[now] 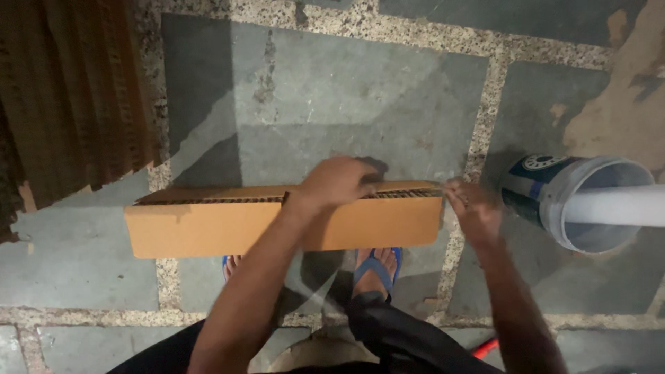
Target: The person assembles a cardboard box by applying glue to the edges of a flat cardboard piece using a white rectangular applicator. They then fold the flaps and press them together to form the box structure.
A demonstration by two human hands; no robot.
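Cardboard is what we are handling at the middle of the frame: a long, flat stack of corrugated sheets (228, 225), standing on edge with its plain brown face toward us and its fluted rim showing along the top. Its long axis is running left to right across the frame, level with the floor.

Our left hand (337, 181) is lying over the top edge near the centre, fingers curled down across the rim and pressing on it. Our right hand (472, 205) is pinching the stack's upper right corner between closed fingertips.

Under it, grey stone slabs (332, 90) are lying smooth and scuffed, with speckled pebbly joints between them. Blue flip-flops (376, 269) are peeking out just below the stack.

At the right edge, a round white plastic bucket (554, 201) with a dark printed band is sitting tilted toward us; a pale thick pipe (623, 206) is crossing its mouth, and we cannot tell what else is inside.

At upper left, more ribbed corrugated sheets (69, 97) are leaning in a dark brown stack.
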